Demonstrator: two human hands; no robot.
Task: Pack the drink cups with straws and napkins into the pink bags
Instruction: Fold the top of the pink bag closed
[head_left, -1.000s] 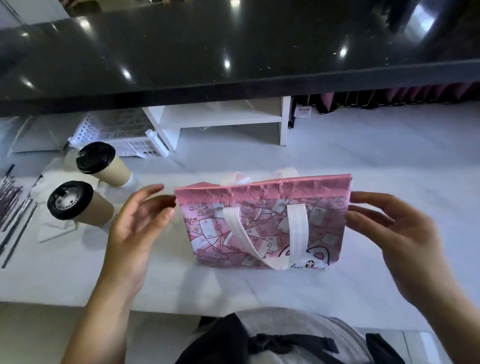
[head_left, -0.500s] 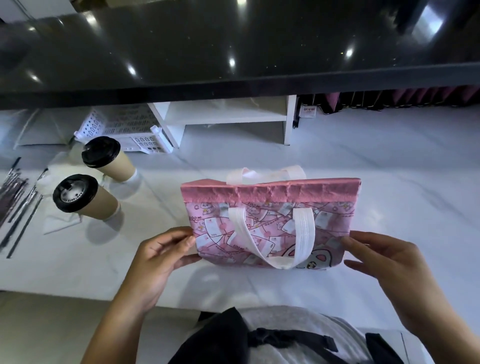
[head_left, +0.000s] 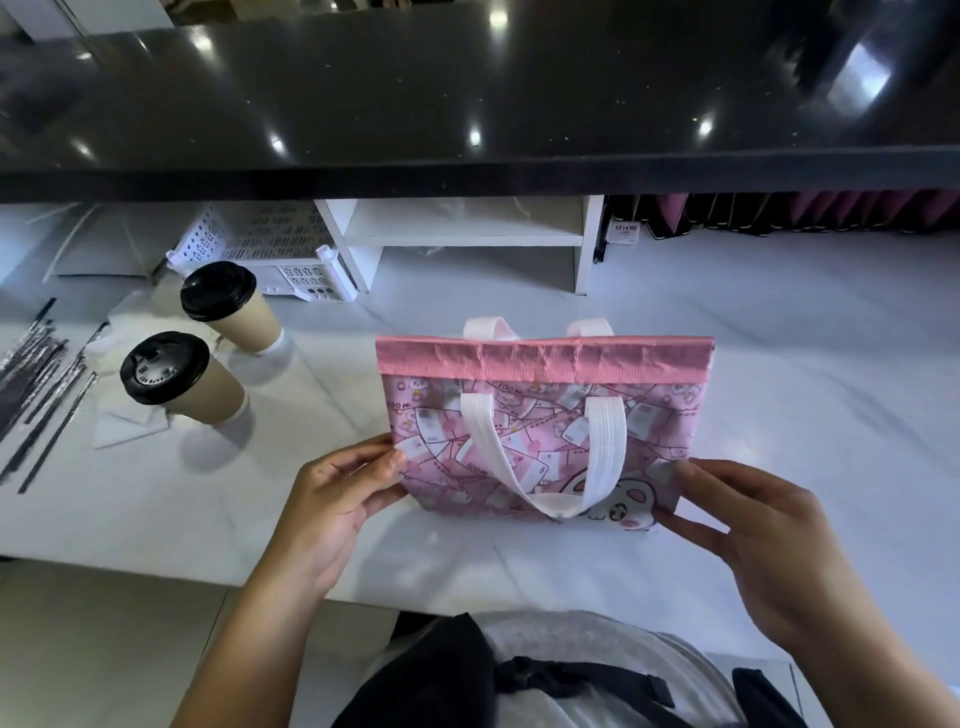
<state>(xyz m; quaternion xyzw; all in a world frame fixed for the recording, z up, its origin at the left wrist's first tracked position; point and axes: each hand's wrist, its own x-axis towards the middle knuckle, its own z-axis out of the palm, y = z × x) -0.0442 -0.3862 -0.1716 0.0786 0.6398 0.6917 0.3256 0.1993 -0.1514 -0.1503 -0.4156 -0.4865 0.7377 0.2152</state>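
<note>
Far left on the counter (head_left: 779, 364): wrapped straws (head_left: 36, 374) in a loose row. Next, napkins (head_left: 130, 426) lie under and beside two lidded cups (head_left: 208, 384), both upright. Centre: the pink bag (head_left: 545, 415) stands on the counter, top edge closed flat, white handles (head_left: 540, 457) hanging down its front. My left hand (head_left: 332, 499) pinches the bag's lower left edge; my right hand (head_left: 763, 545) pinches its lower right corner.

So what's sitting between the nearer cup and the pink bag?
Nothing: the head view shows only bare white counter between the nearer cup and the pink bag.
</note>
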